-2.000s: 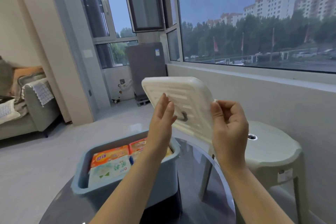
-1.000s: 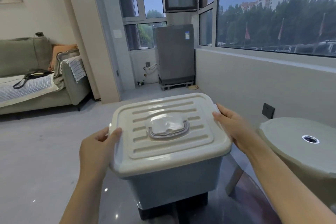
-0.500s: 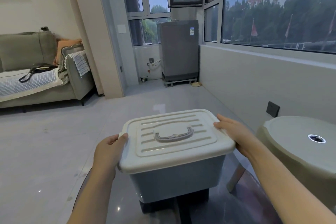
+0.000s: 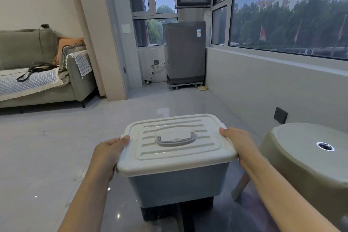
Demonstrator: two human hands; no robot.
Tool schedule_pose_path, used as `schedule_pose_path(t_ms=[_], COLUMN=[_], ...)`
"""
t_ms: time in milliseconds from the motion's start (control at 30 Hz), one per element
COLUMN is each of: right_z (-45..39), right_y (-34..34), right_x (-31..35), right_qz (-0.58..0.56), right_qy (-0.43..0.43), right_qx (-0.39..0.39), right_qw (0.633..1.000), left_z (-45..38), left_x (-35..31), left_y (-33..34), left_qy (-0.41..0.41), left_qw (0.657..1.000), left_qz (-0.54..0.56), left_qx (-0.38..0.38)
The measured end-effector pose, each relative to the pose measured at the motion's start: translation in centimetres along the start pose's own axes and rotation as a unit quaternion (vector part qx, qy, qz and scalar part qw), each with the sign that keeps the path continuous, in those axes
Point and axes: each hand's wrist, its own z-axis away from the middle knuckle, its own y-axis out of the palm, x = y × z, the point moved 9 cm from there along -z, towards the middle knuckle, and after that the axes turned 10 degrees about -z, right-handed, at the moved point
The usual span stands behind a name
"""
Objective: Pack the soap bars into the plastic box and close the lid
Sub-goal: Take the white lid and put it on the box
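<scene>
Glossy dark table top (image 4: 250, 218) in the foreground, reflecting light; pale tiled floor (image 4: 47, 147) beyond it. Plastic box (image 4: 178, 182), grey-blue, set on the table near its far edge, centre of view. Cream lid (image 4: 177, 160) seated flat over the box rim, ribbed on top, with a grey handle (image 4: 176, 140) folded down in its recess. Soap bars hidden under the lid; contents cannot be confirmed.

Left hand (image 4: 107, 154) gripping the left edge of the lid, thumb laid on top, fingers wrapped under the rim. Right hand (image 4: 238, 143) gripping the right edge in the same way, thumb on top, fingers curled below and mostly out of sight.

Grey-green plastic stool (image 4: 301, 156) just beside the box on the right, with a metal-ringed hole in its seat, one leg showing behind the right forearm. Grey sofa (image 4: 37, 73) far left, with a checked cloth and a black bag. Grey washing machine (image 4: 185, 52) against the far wall, under the windows. Dark wall socket (image 4: 280, 115) low on the right wall.
</scene>
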Motion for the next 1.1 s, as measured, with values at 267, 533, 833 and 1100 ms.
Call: schedule_pose_path(t_ms=[267, 533, 833, 1100], right_z=[-0.2, -0.1, 0.0, 0.1], right_y=[0.3, -1.1, -0.7, -0.2], right_x=[-2.0, 0.4, 1.7, 2.5], right_qz=[0.029, 0.103, 0.180, 0.229], right_qy=[0.105, -0.008, -0.045, -0.070], right_qx=[0.044, -0.022, -0.001, 0.013], right_qw=[0.993, 0.994, 0.983, 0.971], left_z=[-0.3, 0.1, 0.0, -0.1], left_x=[2.6, 0.4, -1.2, -2.2], left_y=[1.1, -1.1, -0.8, -0.6], left_qy=[-0.114, -0.018, 0.018, 0.047], left_qw=[0.988, 0.999, 0.985, 0.963], left_qz=[0.004, -0.039, -0.168, -0.264], left_qx=[0.105, -0.028, -0.030, -0.036])
